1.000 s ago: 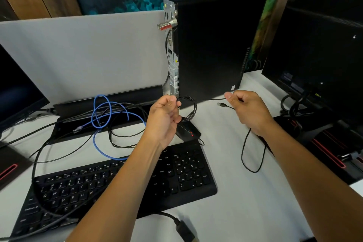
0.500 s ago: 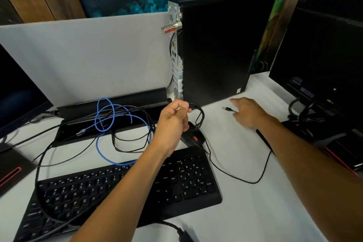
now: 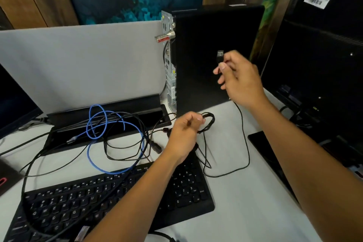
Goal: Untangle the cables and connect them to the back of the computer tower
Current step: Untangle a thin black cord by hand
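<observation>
Right hand (image 3: 238,78) raised, now pinching one USB plug (image 3: 220,56); left hand (image 3: 184,133) grips coil (image 3: 209,122).

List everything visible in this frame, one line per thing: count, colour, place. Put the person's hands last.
Black upright computer tower: one, black, back centre of the white desk.
Thin black USB cable: one, black, runs from the right hand down across the desk; silver-tipped plug raised.
Coiled black cable bundle: one, black, at the left hand.
Blue network cable: one, blue, looped left of centre among loose black cables.
Black keyboard: one, black, front left.
Dark monitor: one, black, right.
Grey divider panel: one, grey, behind the cables.
Left hand: grips the coil.
Right hand: pinches the USB cable.
</observation>
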